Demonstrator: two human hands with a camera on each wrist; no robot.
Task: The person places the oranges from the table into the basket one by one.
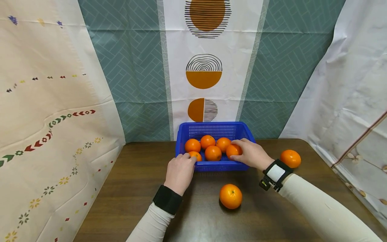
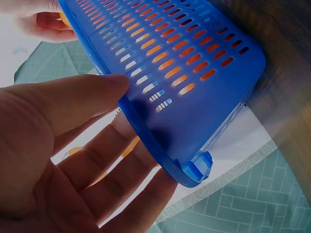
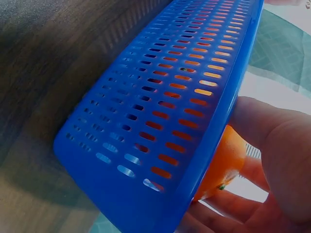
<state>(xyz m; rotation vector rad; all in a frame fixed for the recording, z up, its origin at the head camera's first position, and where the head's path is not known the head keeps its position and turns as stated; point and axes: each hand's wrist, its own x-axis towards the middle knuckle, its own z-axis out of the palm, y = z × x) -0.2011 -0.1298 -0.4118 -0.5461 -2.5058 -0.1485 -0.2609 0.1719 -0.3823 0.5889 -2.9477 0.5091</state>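
A blue plastic basket (image 1: 211,167) with slotted walls stands at the back of the table, and several oranges (image 1: 213,153) lie in it. My left hand (image 1: 180,171) grips the front left corner of the basket, its thumb (image 2: 104,92) on the outer side of the rim and its fingers reaching over to the inside. At the basket's right end my right hand (image 1: 253,154) holds an orange (image 3: 224,162) inside the rim, with curled fingers round it and the thumb at the rim.
One loose orange (image 1: 230,196) sits on the wooden table (image 1: 136,198) in front of the basket. Another orange (image 1: 290,158) lies to the right, beyond the right wrist. A patterned curtain (image 1: 139,67) hangs close behind the basket, with cloths at both sides.
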